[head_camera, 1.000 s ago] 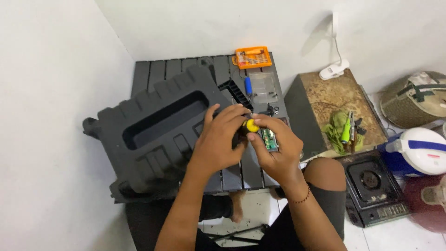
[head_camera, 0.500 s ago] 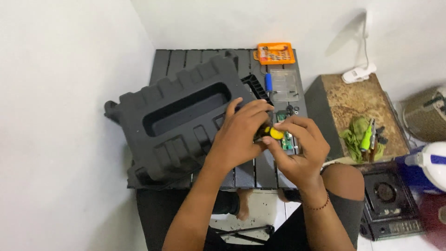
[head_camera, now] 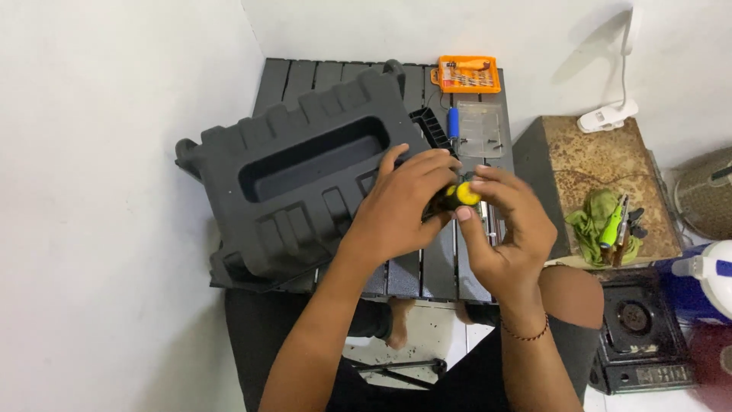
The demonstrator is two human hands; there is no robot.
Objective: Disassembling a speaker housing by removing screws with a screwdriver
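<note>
Left hand (head_camera: 400, 206) and right hand (head_camera: 503, 229) pinching a yellow-capped screwdriver (head_camera: 457, 196) mid-table, orange bit case (head_camera: 466, 74) with bits at slatted table's (head_camera: 305, 76) far edge, clear tray (head_camera: 480, 130) seemingly holding small screws, black plastic housing (head_camera: 305, 183) left.

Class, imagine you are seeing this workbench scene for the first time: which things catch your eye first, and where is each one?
The big black ribbed plastic housing fills the left of the dark slatted table. Right of it, at centre, the left hand and right hand meet around a yellow-and-black tool handle. An orange bit case glows at the table's far edge.
</note>
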